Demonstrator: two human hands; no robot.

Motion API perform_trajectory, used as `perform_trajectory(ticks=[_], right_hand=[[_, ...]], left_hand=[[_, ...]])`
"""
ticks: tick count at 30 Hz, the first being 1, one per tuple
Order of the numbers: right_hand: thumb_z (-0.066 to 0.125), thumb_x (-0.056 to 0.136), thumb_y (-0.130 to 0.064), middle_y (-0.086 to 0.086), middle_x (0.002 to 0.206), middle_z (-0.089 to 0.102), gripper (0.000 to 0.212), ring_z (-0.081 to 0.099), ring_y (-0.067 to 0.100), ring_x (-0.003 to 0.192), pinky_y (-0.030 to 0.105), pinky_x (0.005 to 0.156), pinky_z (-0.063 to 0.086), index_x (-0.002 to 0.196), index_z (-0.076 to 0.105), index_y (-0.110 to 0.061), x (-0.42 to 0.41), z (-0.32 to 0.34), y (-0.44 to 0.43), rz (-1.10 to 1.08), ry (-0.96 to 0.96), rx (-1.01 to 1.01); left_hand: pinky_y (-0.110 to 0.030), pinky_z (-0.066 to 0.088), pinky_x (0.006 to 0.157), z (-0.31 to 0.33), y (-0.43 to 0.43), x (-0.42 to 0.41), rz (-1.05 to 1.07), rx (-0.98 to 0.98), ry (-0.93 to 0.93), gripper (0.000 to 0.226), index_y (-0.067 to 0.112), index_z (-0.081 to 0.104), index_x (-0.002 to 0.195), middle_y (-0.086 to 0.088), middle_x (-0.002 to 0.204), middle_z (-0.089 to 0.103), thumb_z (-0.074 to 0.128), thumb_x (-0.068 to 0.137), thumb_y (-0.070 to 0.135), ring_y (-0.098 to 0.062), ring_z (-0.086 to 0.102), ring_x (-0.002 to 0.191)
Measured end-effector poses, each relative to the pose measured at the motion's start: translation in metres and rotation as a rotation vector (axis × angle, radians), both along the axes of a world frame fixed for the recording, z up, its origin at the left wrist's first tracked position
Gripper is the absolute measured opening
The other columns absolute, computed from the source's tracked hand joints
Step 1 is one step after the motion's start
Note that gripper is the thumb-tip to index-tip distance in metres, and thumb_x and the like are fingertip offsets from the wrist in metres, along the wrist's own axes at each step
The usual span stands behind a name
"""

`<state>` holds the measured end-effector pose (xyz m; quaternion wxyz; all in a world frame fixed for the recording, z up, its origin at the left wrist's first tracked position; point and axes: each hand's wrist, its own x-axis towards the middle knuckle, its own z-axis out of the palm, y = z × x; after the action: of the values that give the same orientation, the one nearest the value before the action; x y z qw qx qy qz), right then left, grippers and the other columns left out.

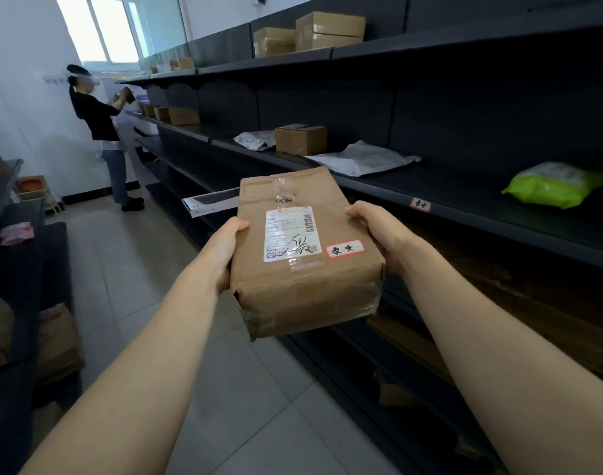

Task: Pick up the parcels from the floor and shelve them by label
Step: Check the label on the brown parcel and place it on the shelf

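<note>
I hold a brown cardboard parcel (303, 269) in front of me with both hands, above the aisle floor. My left hand (224, 250) grips its left side and my right hand (378, 231) grips its right side. On top of the parcel sit a white shipping label (290, 233) and a red-bordered handwritten sticker (345, 248). To the right runs a dark shelf (464, 214) whose front edge carries a similar red-bordered tag (420, 204).
On that shelf lie a green bag (553, 185), a grey mailer (365, 158), a small box (301, 138) and another mailer (255, 139). Boxes (329, 30) stand on the top shelf. A person (104, 135) works at the aisle's far end. More shelving with parcels (58, 337) lines the left.
</note>
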<state>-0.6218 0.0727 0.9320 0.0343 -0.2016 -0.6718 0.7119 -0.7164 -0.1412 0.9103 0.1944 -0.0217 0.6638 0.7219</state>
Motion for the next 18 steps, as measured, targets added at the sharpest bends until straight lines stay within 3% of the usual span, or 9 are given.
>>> perform_trajectory(ticks=[4, 6, 9, 13, 16, 18], right_hand=[[0.053, 0.092, -0.034, 0.008, 0.094, 0.069, 0.021, 0.067, 0.02, 0.078, 0.034, 0.08, 0.054, 0.106, 0.061, -0.02, 0.004, 0.004, 0.0, -0.06, 0.036, 0.027], [0.051, 0.094, -0.031, 0.008, 0.098, 0.068, 0.011, 0.067, 0.021, 0.085, 0.038, 0.089, 0.053, 0.096, 0.059, -0.024, 0.008, 0.007, 0.0, -0.102, 0.062, 0.048], [0.047, 0.096, -0.025, 0.008, 0.101, 0.065, 0.015, 0.065, 0.026, 0.101, 0.045, 0.101, 0.049, 0.085, 0.057, -0.027, 0.01, 0.012, 0.006, -0.154, 0.097, 0.093], [0.047, 0.095, -0.02, 0.014, 0.108, 0.064, 0.015, 0.061, 0.034, 0.115, 0.049, 0.103, 0.048, 0.1, 0.061, -0.019, 0.008, 0.024, 0.027, -0.268, 0.136, 0.179], [0.048, 0.095, -0.019, 0.012, 0.104, 0.062, 0.03, 0.062, 0.03, 0.111, 0.049, 0.102, 0.047, 0.123, 0.057, -0.01, -0.001, 0.033, 0.055, -0.382, 0.136, 0.253], [0.051, 0.095, -0.019, 0.002, 0.087, 0.059, 0.023, 0.066, 0.022, 0.094, 0.042, 0.095, 0.051, 0.116, 0.062, -0.018, -0.005, 0.038, 0.077, -0.452, 0.168, 0.192]], left_hand=[[-0.032, 0.051, 0.066, 0.002, 0.012, -0.012, -0.012, -0.037, 0.044, 0.025, 0.018, 0.066, 0.089, -0.001, 0.064, 0.073, 0.049, 0.093, 0.037, -0.02, 0.064, 0.067], [-0.031, 0.05, 0.066, 0.006, 0.021, -0.017, -0.034, -0.067, 0.071, 0.025, 0.018, 0.066, 0.089, -0.002, 0.068, 0.072, 0.049, 0.094, 0.036, -0.02, 0.064, 0.067], [-0.03, 0.048, 0.061, 0.016, 0.038, -0.019, -0.071, -0.1, 0.096, 0.025, 0.018, 0.064, 0.086, -0.005, 0.078, 0.068, 0.047, 0.096, 0.034, -0.02, 0.062, 0.067], [-0.029, 0.048, 0.061, 0.03, 0.068, -0.028, -0.111, -0.099, 0.133, 0.026, 0.014, 0.066, 0.105, -0.007, 0.079, 0.068, 0.051, 0.094, 0.032, -0.021, 0.062, 0.065], [-0.028, 0.047, 0.058, 0.045, 0.095, -0.034, -0.178, -0.087, 0.162, 0.025, 0.012, 0.068, 0.102, -0.005, 0.07, 0.072, 0.053, 0.091, 0.03, -0.019, 0.064, 0.055], [-0.027, 0.046, 0.057, 0.055, 0.115, -0.036, -0.208, -0.038, 0.167, 0.019, 0.013, 0.067, 0.087, -0.002, 0.063, 0.071, 0.054, 0.089, 0.026, -0.017, 0.063, 0.052]])
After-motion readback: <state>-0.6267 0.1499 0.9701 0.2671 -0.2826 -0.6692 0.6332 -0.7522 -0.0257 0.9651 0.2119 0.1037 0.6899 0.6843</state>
